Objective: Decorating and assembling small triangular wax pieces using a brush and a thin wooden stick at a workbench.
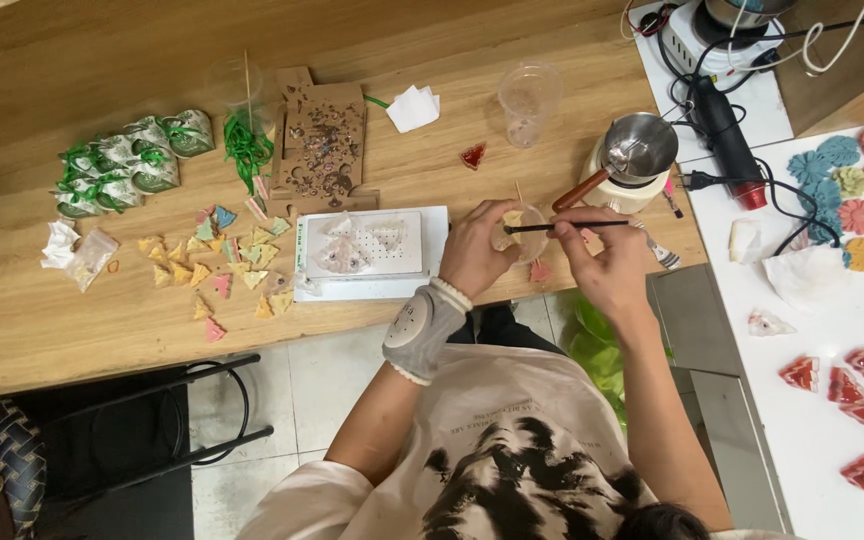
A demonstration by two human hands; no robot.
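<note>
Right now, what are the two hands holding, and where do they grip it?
Left hand cups a small clear cup around its side; right hand pinches a thin dark brush at its right end.

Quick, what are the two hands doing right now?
Left hand: closed around a small clear cup.
Right hand: closed, pinching a thin dark stick.

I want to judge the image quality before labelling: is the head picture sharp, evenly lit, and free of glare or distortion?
Head view: even, soft light with faint shadows; the white table at the right looks almost washed out; the wooden table edges bend slightly, a wide-lens effect; the left hand and right hand are fairly sharp, but the small piece between them is too small to make out.
</note>
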